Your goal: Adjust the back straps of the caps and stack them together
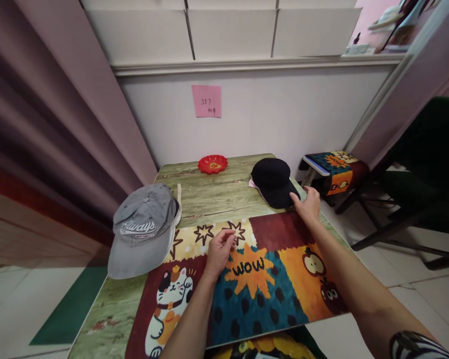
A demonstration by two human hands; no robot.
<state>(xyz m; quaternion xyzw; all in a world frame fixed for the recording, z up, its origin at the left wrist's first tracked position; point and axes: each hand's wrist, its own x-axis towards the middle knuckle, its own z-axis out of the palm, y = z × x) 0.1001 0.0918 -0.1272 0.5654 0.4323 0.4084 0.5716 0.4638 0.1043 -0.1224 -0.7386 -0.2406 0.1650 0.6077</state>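
At the right back of the table lies a black cap (271, 177), its brim pointing toward the front right. My right hand (309, 203) is beside that brim, thumb at its edge and fingers apart, not wrapped round it. A grey cap (142, 227) with white lettering rests at the table's left edge. Over the colourful printed mat (262, 299), near its star pattern, my left hand (221, 247) has its fingers curled together. Whether anything small is between them cannot be made out.
A red scalloped dish (212, 164) stands at the back of the wooden-patterned table (209, 192). A pink note (206, 101) is on the wall behind. To the right are a small cloth-covered stand (338, 167) and a dark chair (415, 184). A curtain hangs at the left.
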